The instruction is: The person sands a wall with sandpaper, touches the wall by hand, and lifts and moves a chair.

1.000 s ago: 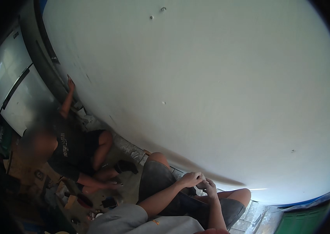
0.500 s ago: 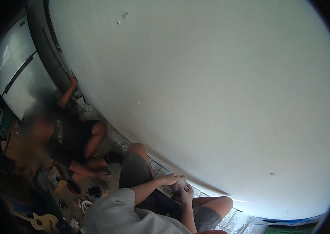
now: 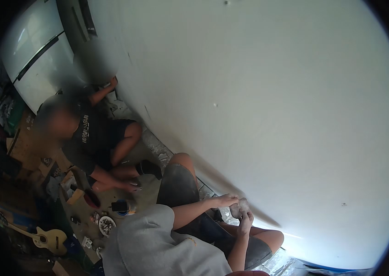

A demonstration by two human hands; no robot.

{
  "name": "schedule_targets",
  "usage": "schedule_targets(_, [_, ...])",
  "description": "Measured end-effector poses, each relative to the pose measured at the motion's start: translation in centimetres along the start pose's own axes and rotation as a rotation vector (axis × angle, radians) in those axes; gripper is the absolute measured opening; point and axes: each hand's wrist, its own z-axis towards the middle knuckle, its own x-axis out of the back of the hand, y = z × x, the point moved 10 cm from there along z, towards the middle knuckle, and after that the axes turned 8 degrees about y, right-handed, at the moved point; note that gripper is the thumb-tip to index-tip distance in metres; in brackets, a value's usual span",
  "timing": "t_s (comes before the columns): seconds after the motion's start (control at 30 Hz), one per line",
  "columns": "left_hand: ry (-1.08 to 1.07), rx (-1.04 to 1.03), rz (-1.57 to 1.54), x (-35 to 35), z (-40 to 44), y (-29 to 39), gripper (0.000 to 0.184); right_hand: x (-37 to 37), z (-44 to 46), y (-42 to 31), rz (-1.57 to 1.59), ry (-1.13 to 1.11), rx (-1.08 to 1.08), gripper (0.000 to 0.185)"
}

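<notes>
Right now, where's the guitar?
In the head view, the guitar is at the lower left, on the camera wearer's left side. It's just left of the round white bowl, with its neck pointing toward the picture's upper left.

From my remote seat I count two wearer's hands, one greyish piece, one co-worker, one guitar, one fridge with two doors.

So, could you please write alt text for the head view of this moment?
A seated person holds a small greyish piece in the left hand and right hand, close to a large pale wall. At left sits another person, one arm out toward the wall; a guitar shows at lower left.
</notes>
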Motion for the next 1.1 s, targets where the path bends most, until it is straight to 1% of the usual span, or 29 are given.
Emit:
schedule_targets(0.03, [-0.026,-0.029,0.072,-0.3,0.3,0.1,0.026,0.4,-0.2,0.3,0.074,0.022,-0.047,0.021])
schedule_targets(0.07, [0.011,-0.042,0.047,0.4,1.5,0.0,0.026,0.2,0.3,0.4,0.096,-0.015,-0.057,0.026])
schedule_targets(0.13, [0.065,-0.136,0.135,0.0,0.4,2.1,0.027,0.0,0.3,0.1,0.096,-0.059,-0.037,0.03])
schedule_targets(0.2, [0.089,-0.087,0.243,0.3,-1.1,4.4,0.028,-0.5,-0.2,-0.6,0.065,-0.076,-0.003,0.034])
schedule_targets(0.23, [0.044,-0.099,0.255,-0.5,-0.4,3.2,0.032,-0.1,-0.1,-0.4,0.045,-0.081,-0.015,0.035])
schedule_targets(0.27, [0.111,-0.078,0.317,-0.2,-1.2,3.4,0.039,-0.3,-0.8,-0.8,0.003,-0.095,-0.006,0.036])
schedule_targets(0.3, [0.132,-0.118,0.35,-0.1,-1.6,3.8,0.033,0.4,-0.4,-0.5,-0.025,-0.069,-0.008,0.036])
schedule_targets(0.33, [0.121,-0.049,0.348,0.0,-2.3,4.0,0.03,1.2,0.1,0.1,-0.046,-0.058,-0.018,0.037])
schedule_targets(0.37, [0.098,-0.021,0.38,0.1,-3.0,4.9,0.031,0.9,-0.6,-0.4,-0.086,-0.061,-0.029,0.038])
schedule_targets(0.43, [0.071,0.002,0.383,-0.3,-2.8,4.5,0.033,0.7,-1.2,-1.2,-0.114,-0.056,0.004,0.038])
schedule_targets(0.5, [0.105,-0.102,0.5,-0.2,-2.8,6.2,0.032,0.8,-1.8,-1.9,-0.144,-0.056,0.018,0.037])
schedule_targets(0.57, [0.099,-0.102,0.501,-0.5,-2.8,6.5,0.031,0.8,-2.3,-2.0,-0.149,-0.046,0.002,0.036])
schedule_targets(0.63, [0.112,-0.115,0.495,-0.7,-2.9,6.6,0.03,-0.9,-3.4,-2.9,-0.172,-0.163,0.014,0.036])
schedule_targets(0.67, [0.136,-0.155,0.484,-0.9,-3.0,6.7,0.03,-1.4,-3.4,-2.9,-0.134,-0.214,0.015,0.039])
schedule_targets(0.7, [0.161,-0.195,0.477,-0.8,-3.1,7.3,0.03,-1.6,-3.3,-3.0,-0.143,-0.218,0.02,0.039])
schedule_targets(0.83, [0.212,-0.175,0.516,0.2,-2.8,8.3,0.031,-2.4,-3.3,-2.9,-0.096,-0.16,-0.007,0.041])
schedule_targets(0.9, [0.245,-0.102,0.43,0.7,-2.4,8.0,0.032,-2.1,-3.0,-3.6,-0.054,-0.107,0.036,0.042])
schedule_targets(0.93, [0.248,-0.105,0.426,0.8,-2.3,8.1,0.032,-1.9,-2.8,-3.6,-0.059,-0.109,0.04,0.042])
schedule_targets(1.0, [0.177,-0.079,0.423,0.2,-1.8,7.8,0.033,-1.2,-2.5,-4.2,-0.028,-0.031,0.093,0.042])
schedule_targets(1.1, [0.109,-0.115,0.433,-0.5,-1.7,7.5,0.034,-1.0,-3.2,-4.8,-0.021,0.027,0.078,0.042])
